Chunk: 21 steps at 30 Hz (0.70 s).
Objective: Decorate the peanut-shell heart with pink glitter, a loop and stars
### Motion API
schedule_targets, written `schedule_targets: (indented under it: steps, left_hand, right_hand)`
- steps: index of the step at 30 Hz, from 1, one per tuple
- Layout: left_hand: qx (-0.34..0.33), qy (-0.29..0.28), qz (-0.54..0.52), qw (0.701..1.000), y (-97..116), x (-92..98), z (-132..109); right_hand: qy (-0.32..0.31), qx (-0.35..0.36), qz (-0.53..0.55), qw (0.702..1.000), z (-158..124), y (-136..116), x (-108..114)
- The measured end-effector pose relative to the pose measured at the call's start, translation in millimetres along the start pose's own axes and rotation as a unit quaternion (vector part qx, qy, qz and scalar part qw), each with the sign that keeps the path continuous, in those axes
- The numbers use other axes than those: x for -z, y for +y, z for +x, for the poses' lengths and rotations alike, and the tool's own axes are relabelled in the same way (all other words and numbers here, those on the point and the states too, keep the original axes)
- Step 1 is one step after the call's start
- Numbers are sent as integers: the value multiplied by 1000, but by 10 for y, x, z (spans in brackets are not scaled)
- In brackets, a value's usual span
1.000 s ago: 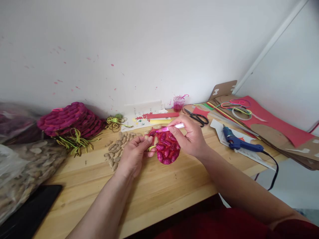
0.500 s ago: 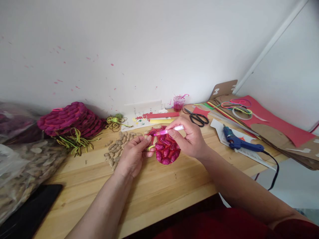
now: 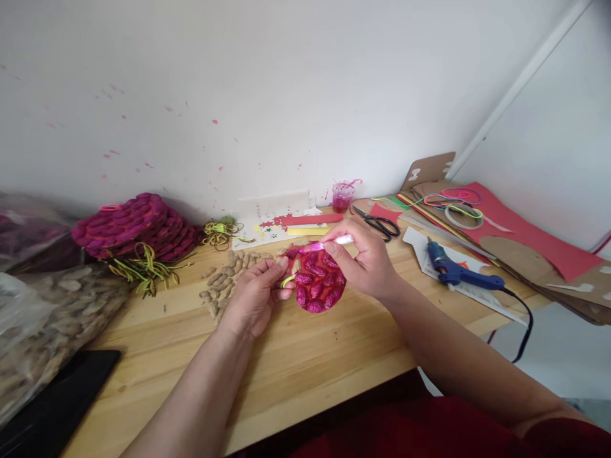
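Note:
Above the table I see a red disc (image 3: 321, 289) covered with peanuts, most of them painted magenta and a few at its upper left bare tan. My left hand (image 3: 260, 286) pinches the disc's left edge, where a yellow-green cord loop shows by the fingers. A paintbrush (image 3: 342, 240) with a white handle and a magenta-stained front is gripped in my right hand (image 3: 365, 261). Its tip lies over the disc's upper part. Loose unpainted peanuts (image 3: 222, 286) lie on the wood just left of my left hand.
A stack of painted peanut discs (image 3: 136, 229) and a bag of peanuts (image 3: 57, 324) are at left. Behind my hands stands a cup of magenta paint (image 3: 342, 198), beside black scissors (image 3: 379, 222). A blue glue gun (image 3: 461, 272) with its cable lies right, near cardboard and red paper (image 3: 520, 222).
The brush tip has shifted slightly right and up over the disc. The disc has tilted a little, while my left hand keeps its hold.

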State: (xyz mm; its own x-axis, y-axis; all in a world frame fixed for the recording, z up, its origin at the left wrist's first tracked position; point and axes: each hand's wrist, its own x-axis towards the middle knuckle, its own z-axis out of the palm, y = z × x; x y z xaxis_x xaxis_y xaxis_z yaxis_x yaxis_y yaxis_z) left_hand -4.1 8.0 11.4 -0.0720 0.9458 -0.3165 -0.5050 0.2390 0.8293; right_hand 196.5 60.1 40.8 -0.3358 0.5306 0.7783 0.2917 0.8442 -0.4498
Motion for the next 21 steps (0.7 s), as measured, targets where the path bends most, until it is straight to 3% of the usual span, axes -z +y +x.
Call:
schedule_targets:
  steps: [7, 21]
  left_hand:
    - [1, 12, 6, 1000, 12, -19, -12]
    - [6, 17, 15, 1000, 6, -8, -3]
  right_hand:
    - [-27, -5, 23, 999, -15, -24, -15]
    - [-5, -4, -15, 1000, -4, 3, -4]
